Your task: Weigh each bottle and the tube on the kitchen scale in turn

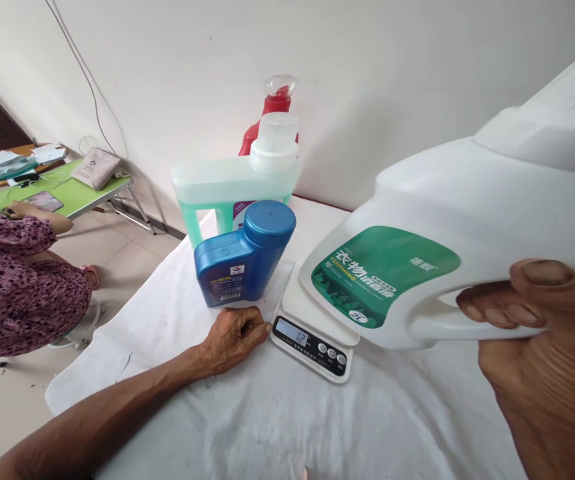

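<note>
Near cloth open, back crowded

You have free cloth (277, 427) in front of the scale (312, 337); the jug (447, 247) hangs over its plate, and bottles (244, 263) block the back.

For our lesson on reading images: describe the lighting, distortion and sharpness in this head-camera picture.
Head view: soft, even light with faint shadows on the white cloth; wide-angle stretch makes the white jug and right hand loom at the edge; the scale display is readable, small print on the blue bottle is not.
</note>
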The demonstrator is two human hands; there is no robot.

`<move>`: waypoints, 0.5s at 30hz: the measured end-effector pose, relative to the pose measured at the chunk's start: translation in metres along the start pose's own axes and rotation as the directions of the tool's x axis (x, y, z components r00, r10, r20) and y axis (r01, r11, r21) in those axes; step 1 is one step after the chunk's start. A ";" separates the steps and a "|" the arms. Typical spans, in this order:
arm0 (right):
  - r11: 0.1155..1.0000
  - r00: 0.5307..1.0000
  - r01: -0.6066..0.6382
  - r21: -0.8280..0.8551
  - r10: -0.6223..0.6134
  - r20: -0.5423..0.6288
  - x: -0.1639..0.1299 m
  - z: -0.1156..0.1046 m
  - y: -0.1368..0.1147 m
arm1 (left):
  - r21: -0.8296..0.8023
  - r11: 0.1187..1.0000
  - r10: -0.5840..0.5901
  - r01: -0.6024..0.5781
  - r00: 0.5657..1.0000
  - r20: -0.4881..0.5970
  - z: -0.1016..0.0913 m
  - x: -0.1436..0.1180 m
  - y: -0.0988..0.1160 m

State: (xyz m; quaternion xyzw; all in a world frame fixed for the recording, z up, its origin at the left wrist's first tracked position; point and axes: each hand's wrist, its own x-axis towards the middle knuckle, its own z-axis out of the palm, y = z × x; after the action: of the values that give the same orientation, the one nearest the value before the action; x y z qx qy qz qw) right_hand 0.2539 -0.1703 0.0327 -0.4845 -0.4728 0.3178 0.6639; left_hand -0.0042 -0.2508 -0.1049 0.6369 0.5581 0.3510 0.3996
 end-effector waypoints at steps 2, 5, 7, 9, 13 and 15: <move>0.999 0.999 -0.032 0.019 0.033 -0.037 -0.001 0.003 0.002 | 0.001 1.000 -0.002 0.002 1.000 0.002 0.000 0.000 -0.001; 0.999 0.998 -0.032 0.044 0.035 -0.051 0.000 0.006 0.008 | 0.001 1.000 0.003 -0.003 1.000 0.007 0.000 0.000 -0.001; 0.998 0.998 -0.033 0.048 0.036 -0.058 0.001 0.007 0.011 | -0.002 1.000 0.001 -0.001 1.000 0.011 -0.001 0.000 0.000; 0.998 0.998 -0.044 0.045 0.046 -0.050 0.000 0.008 0.012 | -0.003 1.000 -0.004 0.004 1.000 0.013 -0.001 0.000 0.000; 0.997 0.998 -0.036 0.069 0.039 -0.041 -0.005 0.012 0.009 | -0.002 1.000 -0.007 0.007 1.000 0.012 0.000 0.000 0.000; 0.996 0.998 -0.034 0.081 0.038 -0.053 -0.007 0.014 0.008 | -0.001 1.000 -0.008 0.008 1.000 0.013 0.000 0.000 -0.001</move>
State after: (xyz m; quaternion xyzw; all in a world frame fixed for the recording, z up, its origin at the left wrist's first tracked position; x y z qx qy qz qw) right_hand 0.2391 -0.1686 0.0240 -0.4743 -0.4326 0.3354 0.6895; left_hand -0.0043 -0.2504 -0.1057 0.6368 0.5579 0.3455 0.4048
